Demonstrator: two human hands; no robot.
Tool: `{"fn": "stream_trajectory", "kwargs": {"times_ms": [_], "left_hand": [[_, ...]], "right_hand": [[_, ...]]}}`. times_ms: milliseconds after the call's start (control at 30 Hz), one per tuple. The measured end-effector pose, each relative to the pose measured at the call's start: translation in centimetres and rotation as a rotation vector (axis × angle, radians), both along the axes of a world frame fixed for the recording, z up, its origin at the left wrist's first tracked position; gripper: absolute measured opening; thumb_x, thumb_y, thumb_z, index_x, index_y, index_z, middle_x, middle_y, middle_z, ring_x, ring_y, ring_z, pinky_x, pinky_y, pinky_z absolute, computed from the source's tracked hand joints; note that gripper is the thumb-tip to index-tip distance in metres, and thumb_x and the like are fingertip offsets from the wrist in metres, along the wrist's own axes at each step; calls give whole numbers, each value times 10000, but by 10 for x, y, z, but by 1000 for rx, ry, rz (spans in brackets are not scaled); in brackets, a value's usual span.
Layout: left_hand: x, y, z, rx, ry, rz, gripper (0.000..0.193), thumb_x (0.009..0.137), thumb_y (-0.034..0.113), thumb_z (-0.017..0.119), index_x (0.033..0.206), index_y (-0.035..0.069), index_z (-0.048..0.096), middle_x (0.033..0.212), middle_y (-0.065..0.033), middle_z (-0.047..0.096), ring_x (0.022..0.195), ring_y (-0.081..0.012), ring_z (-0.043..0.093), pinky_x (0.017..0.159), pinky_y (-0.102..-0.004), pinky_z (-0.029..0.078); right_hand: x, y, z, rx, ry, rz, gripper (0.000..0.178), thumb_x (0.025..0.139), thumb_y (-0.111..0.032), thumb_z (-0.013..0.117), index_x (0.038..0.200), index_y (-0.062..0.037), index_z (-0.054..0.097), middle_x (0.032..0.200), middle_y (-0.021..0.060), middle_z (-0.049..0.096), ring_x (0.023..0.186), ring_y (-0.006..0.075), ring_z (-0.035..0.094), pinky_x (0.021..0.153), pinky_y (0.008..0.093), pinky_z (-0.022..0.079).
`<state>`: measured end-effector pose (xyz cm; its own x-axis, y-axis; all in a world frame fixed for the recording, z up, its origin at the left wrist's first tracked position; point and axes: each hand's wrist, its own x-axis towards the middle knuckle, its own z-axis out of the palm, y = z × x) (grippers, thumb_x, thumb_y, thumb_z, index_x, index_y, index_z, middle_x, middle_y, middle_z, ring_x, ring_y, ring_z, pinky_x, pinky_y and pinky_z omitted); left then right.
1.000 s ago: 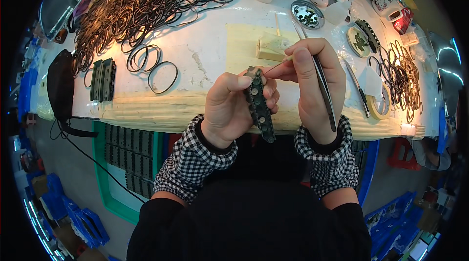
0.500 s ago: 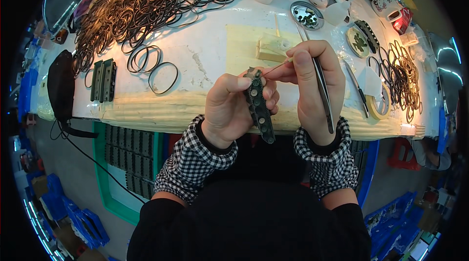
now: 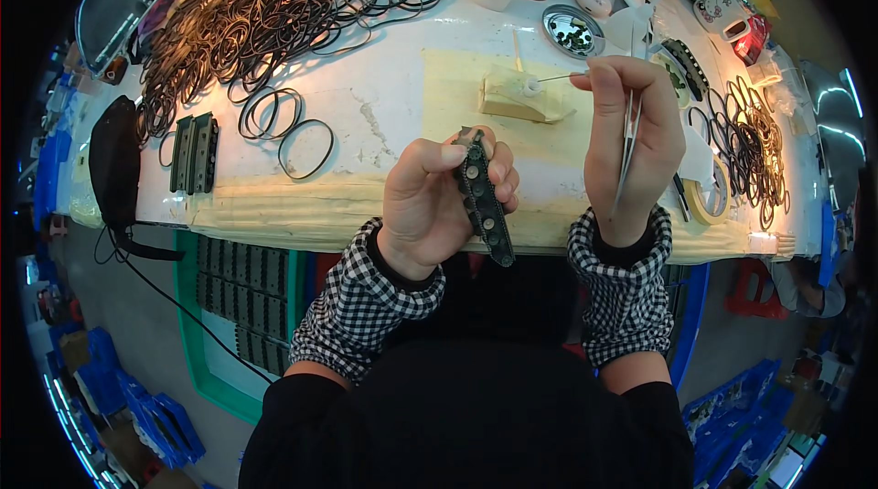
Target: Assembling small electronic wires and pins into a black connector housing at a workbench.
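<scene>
My left hand [image 3: 422, 196] grips a dark green toy tank track assembly [image 3: 487, 201], with a row of round wheels along its side and a toothed edge; it hangs tilted over the table's front edge. Over the table to the right, my right hand [image 3: 645, 128] pinches a thin needle-like tool [image 3: 556, 78] between thumb and forefinger. Its tip reaches a small white cup [image 3: 530, 85] on a yellow taped block [image 3: 519, 107]. Metal tweezers [image 3: 628, 143] are tucked in the same hand, crossing the palm.
A large heap of black rubber bands [image 3: 265, 13] covers the back left. Finished-looking green track pieces [image 3: 193, 153] stand at left. A round metal dish [image 3: 573, 31] holds small dark parts. A tape roll [image 3: 711, 201] and more bands [image 3: 754, 150] lie right. Below is a green tray [image 3: 189, 306].
My right hand has moved right and away from the track assembly, carrying the needle tool's tip to the white cup on the block. My left hand stays almost still.
</scene>
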<state>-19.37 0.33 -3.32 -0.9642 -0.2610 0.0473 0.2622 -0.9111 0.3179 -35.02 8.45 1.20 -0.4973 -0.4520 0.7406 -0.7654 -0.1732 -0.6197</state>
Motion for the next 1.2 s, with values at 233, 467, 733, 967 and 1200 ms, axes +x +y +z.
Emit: {"fn": "stream_trajectory", "kwargs": {"times_ms": [233,467,733,967,1200], "left_hand": [[-1,0,0,6,9,-10,232,820,296,545,921,97,480,843,-14,482,797,-160,485,796,-328,452],[0,1,-1,51,7,0,221,816,289,549,887,82,517,829,-41,538,800,-178,520,784,-329,450],[1,0,0,-28,-27,-3,241,833,307,532,941,92,517,850,-14,500,829,-164,499,806,-328,450],[1,0,-2,-23,-10,2,248,846,306,528,954,84,540,857,-18,509,840,-167,505,802,-321,453],[1,0,-1,-1,-6,-2,246,851,307,530,954,83,541,849,-18,508,837,-167,508,800,-322,458]], "right_hand": [[-4,-7,-1,111,390,-148,93,783,-30,710,825,-37,627,752,80,589,667,249,546,591,339,439],[27,9,8,18,-291,344,109,962,-94,559,951,13,544,839,62,599,769,117,622,661,262,517],[40,5,8,20,-598,498,153,991,-136,513,951,12,506,798,68,606,727,138,678,620,225,540],[39,4,5,36,-564,503,154,991,-142,515,946,5,508,765,83,635,702,123,672,576,211,528],[40,5,8,52,-625,524,162,998,-151,502,955,5,497,764,101,641,689,128,671,568,211,529]]}}
